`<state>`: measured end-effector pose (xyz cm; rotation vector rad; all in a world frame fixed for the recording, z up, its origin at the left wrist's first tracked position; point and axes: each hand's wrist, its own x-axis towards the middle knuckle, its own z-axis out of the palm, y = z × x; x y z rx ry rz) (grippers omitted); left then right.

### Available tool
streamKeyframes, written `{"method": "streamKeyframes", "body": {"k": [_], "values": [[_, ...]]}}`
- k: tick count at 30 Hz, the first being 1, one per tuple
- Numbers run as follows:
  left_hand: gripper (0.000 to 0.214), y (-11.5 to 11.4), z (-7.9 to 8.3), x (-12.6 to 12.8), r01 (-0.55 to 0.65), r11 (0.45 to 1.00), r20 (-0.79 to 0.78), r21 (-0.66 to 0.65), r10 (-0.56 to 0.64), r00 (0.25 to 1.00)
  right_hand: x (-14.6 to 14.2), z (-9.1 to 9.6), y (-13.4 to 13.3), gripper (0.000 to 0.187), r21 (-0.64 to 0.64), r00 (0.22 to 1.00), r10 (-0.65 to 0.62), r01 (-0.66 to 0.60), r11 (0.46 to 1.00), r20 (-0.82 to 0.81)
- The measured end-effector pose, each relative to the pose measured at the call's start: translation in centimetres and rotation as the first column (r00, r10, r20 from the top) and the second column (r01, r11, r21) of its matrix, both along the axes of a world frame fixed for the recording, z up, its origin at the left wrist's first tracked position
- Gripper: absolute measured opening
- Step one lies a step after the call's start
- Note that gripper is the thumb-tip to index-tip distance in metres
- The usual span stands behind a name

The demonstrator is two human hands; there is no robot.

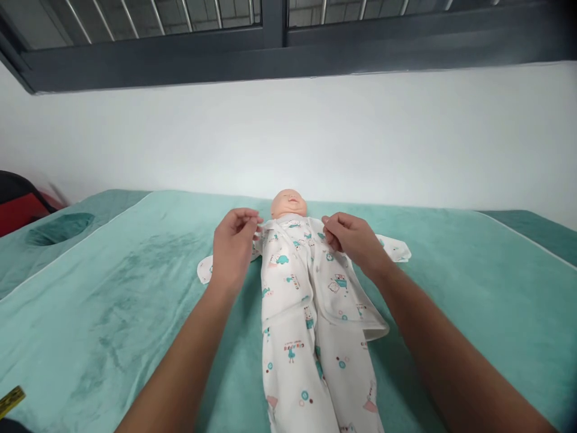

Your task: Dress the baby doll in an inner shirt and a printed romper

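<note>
A baby doll [288, 203] lies on its back, head toward the wall, in a white printed wrap shirt [288, 264] and matching trousers [293, 373]. The shirt's front panels overlap at the chest, and one lower corner flares out on the right. Both sleeves stretch outward, their ends lying on the bed. Beside the doll's shoulder on the left, my left hand [234, 243] is closed in a pinch at the shirt's edge. My right hand [354, 237] pinches over the shirt at the opposite shoulder, fingers curled. Whatever sits between either hand's fingertips is too small to make out.
Green plush covering [135, 288] spreads under the doll, with a dark oval hollow [61, 228] at the left. A red and black item [20, 204] stands at the far left edge. Behind are a white wall [288, 138] and a dark window frame [274, 54].
</note>
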<state>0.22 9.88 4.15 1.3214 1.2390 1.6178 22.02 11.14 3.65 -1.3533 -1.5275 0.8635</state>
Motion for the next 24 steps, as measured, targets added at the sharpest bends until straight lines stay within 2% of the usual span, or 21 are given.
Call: {"method": "streamKeyframes", "body": {"k": [1, 3, 6, 10, 12, 14, 16, 17, 19, 21, 24], "values": [[0.01, 0.7, -0.9, -0.3, -0.044, 0.998, -0.081, -0.051, 0.04, 0.996, -0.2, -0.7, 0.0, 0.039, 0.041, 0.994, -0.08, 0.077, 0.996, 0.071], [0.011, 1.8, -2.3, -0.2, -0.057, 0.995, -0.248, -0.086, 0.034, 0.968, -0.7, -1.2, 0.3, 0.039, 0.112, 0.958, -0.178, 0.156, 0.981, 0.225], [0.017, 2.9, -2.7, 1.3, 0.009, 0.999, -0.374, -0.05, -0.027, 0.927, -1.7, -0.4, 1.2, 0.04, 0.096, 0.884, -0.177, 0.15, 0.984, 0.432], [0.024, 4.3, -1.9, 3.1, 0.249, 0.968, -0.314, 0.03, -0.227, 0.922, -2.6, 1.3, 3.4, 0.038, -0.065, 0.779, -0.062, 0.131, 0.989, 0.624], [0.024, 5.1, -2.0, 3.2, 0.272, 0.959, -0.207, 0.085, -0.25, 0.946, -2.6, 1.4, 4.2, 0.033, -0.071, 0.748, -0.045, 0.122, 0.99, 0.662], [0.021, 5.9, -2.6, 2.8, 0.159, 0.982, -0.144, 0.104, -0.143, 0.979, -2.4, 0.8, 4.6, 0.028, -0.018, 0.758, -0.079, 0.118, 0.993, 0.648], [0.02, 6.4, -3.3, 2.3, 0.062, 0.995, -0.184, 0.081, -0.046, 0.982, -2.1, 0.1, 4.8, 0.027, 0.03, 0.833, -0.11, 0.111, 0.993, 0.542], [0.02, 6.6, -3.6, 2.0, 0.052, 0.997, -0.229, 0.061, -0.037, 0.973, -2.0, -0.3, 4.8, 0.027, 0.035, 0.888, -0.106, 0.101, 0.994, 0.448], [0.023, 6.7, -3.7, 1.7, 0.09, 0.996, -0.306, 0.02, -0.079, 0.949, -2.1, -0.6, 5.0, 0.026, 0.046, 0.972, -0.089, 0.08, 0.996, 0.218], [0.026, 6.9, -3.3, 1.7, 0.153, 0.988, -0.36, -0.011, -0.147, 0.921, -2.7, -0.7, 5.1, 0.025, 0.09, 0.994, -0.083, 0.077, 0.993, 0.066], [0.025, 7.4, -2.8, 2.0, 0.227, 0.972, -0.395, -0.068, -0.235, 0.888, -3.9, -0.6, 5.1, 0.024, 0.144, 0.995, -0.078, 0.067, 0.987, 0.067]]}}
